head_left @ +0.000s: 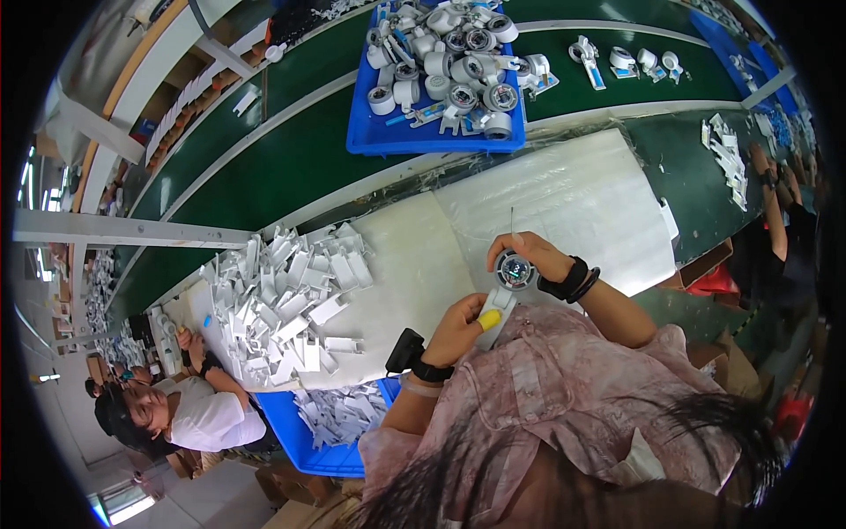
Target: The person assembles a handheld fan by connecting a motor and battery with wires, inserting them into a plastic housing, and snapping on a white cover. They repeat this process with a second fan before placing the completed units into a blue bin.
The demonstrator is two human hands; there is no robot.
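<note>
A white plastic unit with a round, glassy, dark-centred head (pixel 516 271) is held close to my body, over the table's near edge. My left hand (pixel 456 331), with a yellow cover on its thumb, grips the unit's white lower part (pixel 499 304). The fingers of my right hand (pixel 542 256) curl around the far side of the round head. A thin dark line, perhaps a wire, rises above the right fingers; I cannot make out what it belongs to. Left of my hands lies a heap of white plastic housings (pixel 291 300).
A blue bin (pixel 423 141) of round-headed units stands on the green conveyor (pixel 582 101), with several single units to its right. Pale sheets (pixel 546 189) cover the table. Another blue bin (pixel 322 460) holds white parts below the edge. People work at left (pixel 211 414) and right (pixel 775 212).
</note>
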